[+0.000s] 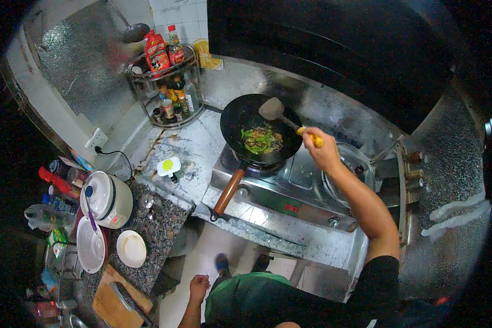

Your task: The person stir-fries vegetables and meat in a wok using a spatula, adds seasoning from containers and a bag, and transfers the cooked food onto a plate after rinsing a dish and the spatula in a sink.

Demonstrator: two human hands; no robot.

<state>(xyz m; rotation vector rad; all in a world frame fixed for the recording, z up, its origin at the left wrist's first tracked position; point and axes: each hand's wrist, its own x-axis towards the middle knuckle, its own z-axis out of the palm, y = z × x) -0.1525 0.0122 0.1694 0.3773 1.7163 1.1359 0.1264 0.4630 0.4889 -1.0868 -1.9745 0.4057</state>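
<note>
Head view: greens (262,141) in wok (236,117), 1 o'clock, look mid-cook; none dished onto plate (121,251) at 8. Right hand (322,150): fingers wrapped round spatula (270,109) handle. Left hand (199,287), 7 o'clock: fingers curled closed, nothing visible held.

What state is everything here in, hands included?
Right hand: closed around spatula
Spatula: raised over wok
Wok: on stove, holding greens
Left hand: loosely curled, seemingly empty
Rice cooker: lid shut
Knife: lying on board
Plug: in socket
</note>
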